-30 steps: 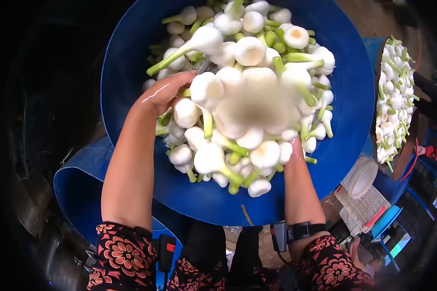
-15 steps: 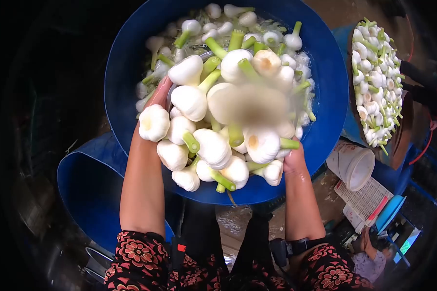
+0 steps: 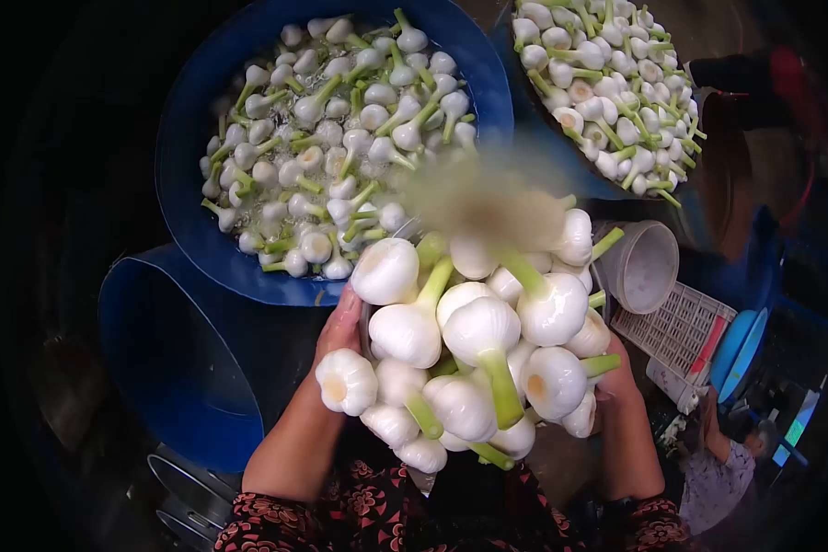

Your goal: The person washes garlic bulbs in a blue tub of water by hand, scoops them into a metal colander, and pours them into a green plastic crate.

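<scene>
A heap of white garlic bulbs point(image 3: 478, 324) with cut green stems fills a container that I hold close in front of my body. Only a bit of the container's metallic rim point(image 3: 366, 324) shows, as the bulbs cover the rest. My left hand point(image 3: 341, 326) grips its left side, thumb near the rim. On the opposite side my right hand point(image 3: 619, 375) is closed around it, fingers partly hidden. Beyond the heap stands a blue tub point(image 3: 178, 175) of water with many garlic bulbs floating in it. A blurred patch overlaps the heap's far edge.
Another blue tub point(image 3: 561, 166) at the upper right is piled with garlic. An open blue barrel point(image 3: 147, 354) lies at the left. A white bucket point(image 3: 650, 267), a pale crate point(image 3: 676, 317) and a blue basin point(image 3: 741, 345) are at the right. A person point(image 3: 716, 478) is at lower right.
Both hands have brought the heaped container from over the water tub back toward my body and slightly right. The water tub now shows fully, with its floating bulbs.
</scene>
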Motion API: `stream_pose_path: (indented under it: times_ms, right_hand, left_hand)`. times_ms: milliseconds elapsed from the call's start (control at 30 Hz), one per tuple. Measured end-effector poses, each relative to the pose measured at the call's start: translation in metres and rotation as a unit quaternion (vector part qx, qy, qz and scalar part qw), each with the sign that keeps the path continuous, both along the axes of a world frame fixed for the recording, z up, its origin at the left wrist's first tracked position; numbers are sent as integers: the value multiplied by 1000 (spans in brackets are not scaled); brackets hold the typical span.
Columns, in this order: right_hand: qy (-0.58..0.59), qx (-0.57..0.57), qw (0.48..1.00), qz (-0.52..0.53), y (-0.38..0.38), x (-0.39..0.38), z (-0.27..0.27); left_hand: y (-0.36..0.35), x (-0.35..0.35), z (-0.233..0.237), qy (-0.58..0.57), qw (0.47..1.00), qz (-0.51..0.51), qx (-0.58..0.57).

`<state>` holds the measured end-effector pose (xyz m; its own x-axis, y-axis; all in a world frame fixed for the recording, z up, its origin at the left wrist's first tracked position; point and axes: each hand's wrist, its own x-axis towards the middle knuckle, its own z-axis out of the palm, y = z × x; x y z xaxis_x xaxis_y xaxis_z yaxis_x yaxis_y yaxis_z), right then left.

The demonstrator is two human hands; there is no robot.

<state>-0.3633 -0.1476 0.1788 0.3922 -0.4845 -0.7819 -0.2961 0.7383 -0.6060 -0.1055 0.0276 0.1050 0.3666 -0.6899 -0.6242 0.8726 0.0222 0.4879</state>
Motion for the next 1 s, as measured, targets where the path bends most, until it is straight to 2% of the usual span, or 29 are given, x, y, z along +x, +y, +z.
stream_pose_path:
  times_ms: [67,100,167,200,233,267,300,333,367,400,433,467,500,567,600,633,667,700,733,767,800,833,867,900,933,967,1000]
  right_hand:
    - [37,30,999,9,7,-39,9]
    - [61,67,996,-25,8,-50,8]
    - [88,108,989,-57,3,-65,-5]
    - [116,116,986,15,-1,-71,-17]
    - [143,126,978,86,-5,-79,-32]
    - [155,152,968,126,-13,-92,-64]
    - [221,192,939,181,-25,-84,-90]
    - [285,231,900,237,-39,-72,-118]
    - [285,255,881,279,-49,-62,-152]
    - [375,330,809,310,-62,-52,-188]
    - [363,368,783,346,-70,-45,-213]
    - [366,389,773,342,-74,-45,-223]
    - [370,409,762,338,-77,-49,-227]
    - [383,416,774,284,-68,-73,-206]
    - [371,380,816,229,-50,-79,-171]
    - [352,334,857,175,-35,-82,-125]
    - [414,266,844,215,-29,-87,-86]
    - [371,224,886,162,-21,-74,-41]
    - [331,173,919,127,-23,-53,-5]
    - [283,122,947,91,-25,-30,23]
    - [245,34,964,99,-26,1,38]
    - [202,-58,972,103,-26,38,48]
    - [145,-153,966,148,-30,78,48]
    - [80,-296,927,218,-37,114,28]
    - [155,-324,892,276,-39,171,21]
    - [124,-606,722,310,-43,211,-20]
    - [234,-589,694,340,-44,256,-55]
  left_hand:
    - [11,-56,-10,42,999,-29,-16]
    - [9,-78,-12,76,996,-36,-32]
    - [17,-118,-51,248,969,-6,-12]
    - [23,-131,-62,301,954,3,9]
    - [33,-144,-88,401,916,22,-9]
    - [37,-147,-101,447,894,35,17]
    - [39,-149,-115,491,869,47,42]
    - [43,-153,-141,521,852,-6,51]
    - [42,-161,-165,436,899,-38,23]
    - [46,-159,-182,442,887,-109,73]
    - [48,-154,-195,445,868,-182,120]
    - [41,-153,-197,462,838,-180,229]
    - [47,-160,-213,495,813,-211,222]
    - [43,-172,-194,446,829,-197,274]
    - [43,-176,-175,411,850,-200,260]
    - [40,-175,-143,304,891,-220,257]
    - [52,-179,-127,140,937,-247,204]
    - [60,-176,-113,-30,952,-264,152]
    - [47,-147,-78,-113,961,-228,108]
    - [31,-110,-38,-201,958,-193,65]
    - [19,-80,-27,-300,941,-139,67]
    - [2,-49,-23,-302,951,-18,63]
    - [-4,-5,-27,-449,880,-15,151]
    - [-19,32,-44,-493,832,90,239]
    - [-26,79,-63,-478,828,175,235]
    - [-22,121,-82,-502,775,128,362]
    - [-17,157,-108,-492,738,114,448]
